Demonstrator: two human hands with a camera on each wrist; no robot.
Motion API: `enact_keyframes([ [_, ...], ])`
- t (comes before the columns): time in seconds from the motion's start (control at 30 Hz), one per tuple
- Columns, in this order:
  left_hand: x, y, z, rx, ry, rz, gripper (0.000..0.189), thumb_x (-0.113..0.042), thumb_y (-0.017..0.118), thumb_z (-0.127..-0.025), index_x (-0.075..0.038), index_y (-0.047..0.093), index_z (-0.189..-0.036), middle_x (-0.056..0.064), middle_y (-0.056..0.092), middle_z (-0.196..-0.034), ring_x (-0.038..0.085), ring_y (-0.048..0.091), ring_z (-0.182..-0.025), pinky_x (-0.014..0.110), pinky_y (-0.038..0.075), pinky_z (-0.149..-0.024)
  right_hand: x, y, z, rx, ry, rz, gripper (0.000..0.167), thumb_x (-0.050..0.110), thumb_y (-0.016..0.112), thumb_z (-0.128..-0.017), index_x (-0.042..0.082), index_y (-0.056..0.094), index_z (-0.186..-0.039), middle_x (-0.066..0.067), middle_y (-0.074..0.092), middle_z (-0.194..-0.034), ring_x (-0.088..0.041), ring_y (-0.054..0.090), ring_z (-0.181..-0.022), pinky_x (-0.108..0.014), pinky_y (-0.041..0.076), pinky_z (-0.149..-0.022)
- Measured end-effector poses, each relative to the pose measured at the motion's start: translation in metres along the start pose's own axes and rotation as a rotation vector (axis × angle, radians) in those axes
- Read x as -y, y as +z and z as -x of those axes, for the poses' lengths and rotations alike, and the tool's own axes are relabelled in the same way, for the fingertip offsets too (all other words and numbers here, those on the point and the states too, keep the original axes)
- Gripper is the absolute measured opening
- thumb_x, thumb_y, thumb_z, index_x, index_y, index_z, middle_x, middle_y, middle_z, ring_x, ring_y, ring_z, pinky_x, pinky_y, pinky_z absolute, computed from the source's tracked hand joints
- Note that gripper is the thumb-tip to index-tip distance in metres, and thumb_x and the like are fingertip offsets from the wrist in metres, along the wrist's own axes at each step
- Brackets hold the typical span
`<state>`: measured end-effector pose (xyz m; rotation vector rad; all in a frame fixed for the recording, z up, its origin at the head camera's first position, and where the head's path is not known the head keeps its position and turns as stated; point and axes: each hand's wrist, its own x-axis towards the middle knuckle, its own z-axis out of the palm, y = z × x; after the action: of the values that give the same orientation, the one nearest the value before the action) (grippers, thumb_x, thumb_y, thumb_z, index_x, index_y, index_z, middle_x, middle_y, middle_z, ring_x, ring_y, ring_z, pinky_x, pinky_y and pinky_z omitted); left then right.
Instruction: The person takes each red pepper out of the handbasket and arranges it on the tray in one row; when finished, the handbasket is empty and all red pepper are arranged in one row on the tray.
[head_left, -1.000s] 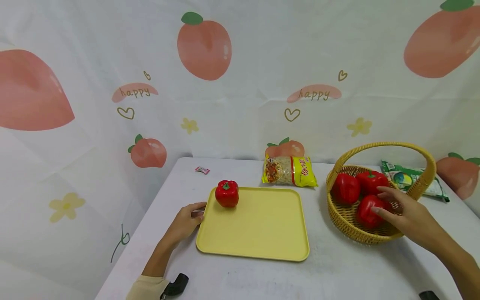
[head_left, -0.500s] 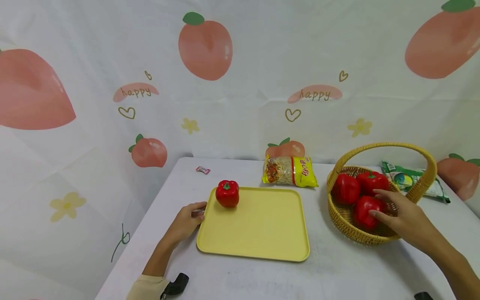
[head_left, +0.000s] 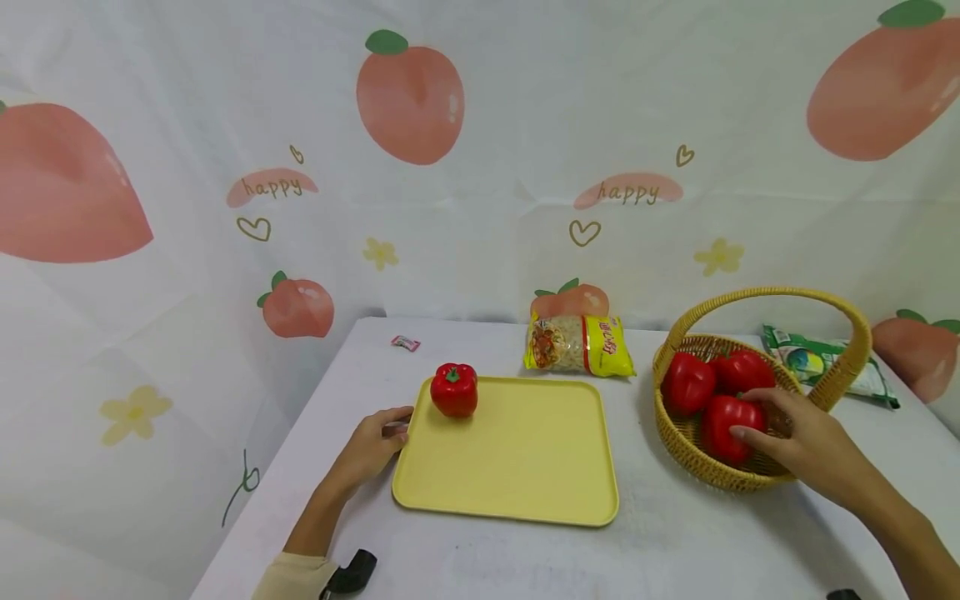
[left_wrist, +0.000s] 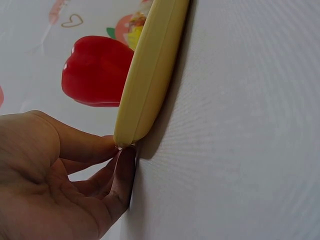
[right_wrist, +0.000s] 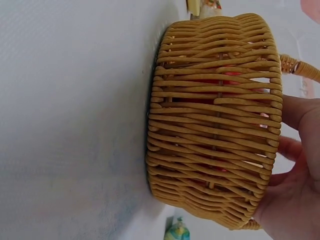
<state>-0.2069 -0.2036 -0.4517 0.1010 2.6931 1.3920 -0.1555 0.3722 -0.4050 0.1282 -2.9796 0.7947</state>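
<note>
In the head view my left hand (head_left: 369, 448) is at the left edge of a yellow tray (head_left: 525, 450). The left wrist view shows its thumb (left_wrist: 87, 147) and fingers pinching the tray's corner. A red bell pepper (head_left: 453, 390) stands at the tray's back left. To the right, my right hand (head_left: 813, 446) reaches into a wicker basket (head_left: 701, 472) and grips a red bell pepper (head_left: 722, 429) between thumb and fingers. Two more red peppers (head_left: 688, 383) lie behind it in the basket. In the right wrist view the basket's wall (right_wrist: 215, 130) hides most of the held pepper.
A yellow food packet (head_left: 579, 344) lies behind the tray. Behind the basket is a green and white packet (head_left: 832, 362). A small pink wrapped candy (head_left: 406, 342) lies at the back left. The basket's tall handle (head_left: 772, 292) arches over the peppers.
My right hand has closed round the front pepper and shifted it slightly left within the basket, against the others. My left hand and the tray have stayed put.
</note>
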Motion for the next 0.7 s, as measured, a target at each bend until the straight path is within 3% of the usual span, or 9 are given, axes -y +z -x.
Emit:
enact_keyframes([
  [0.17,0.0007,-0.0003,0.0009,-0.001,0.003,-0.003,0.045,0.003,0.059,-0.102,0.006,0.057,-0.147,0.024,0.062,-0.146,0.038,0.064,-0.13,0.048,0.057,-0.106,0.0029,0.0017,0.003,0.007,0.008,-0.032,0.059,0.042,0.075,-0.098,0.002,0.055,-0.137,-0.04,0.059,-0.134,-0.064,0.061,-0.114,-0.07,0.059,-0.086],
  [0.33,0.0019,-0.0014,0.0011,-0.003,0.009,-0.001,0.045,0.003,0.059,-0.103,0.006,0.056,-0.148,0.024,0.062,-0.146,0.039,0.063,-0.13,0.049,0.056,-0.107,0.0055,-0.0006,0.0003,0.034,0.032,-0.03,0.061,0.042,0.074,-0.099,-0.001,0.051,-0.137,-0.043,0.058,-0.134,-0.066,0.059,-0.116,-0.068,0.06,-0.086],
  [0.7,0.0017,-0.0004,0.0003,0.0,-0.002,0.001,0.045,0.002,0.059,-0.103,0.006,0.056,-0.148,0.024,0.062,-0.145,0.039,0.063,-0.131,0.049,0.056,-0.108,0.0081,-0.001,0.0039,0.063,0.048,-0.044,0.066,0.046,0.074,-0.098,-0.002,0.049,-0.137,-0.039,0.058,-0.134,-0.063,0.056,-0.119,-0.074,0.054,-0.092],
])
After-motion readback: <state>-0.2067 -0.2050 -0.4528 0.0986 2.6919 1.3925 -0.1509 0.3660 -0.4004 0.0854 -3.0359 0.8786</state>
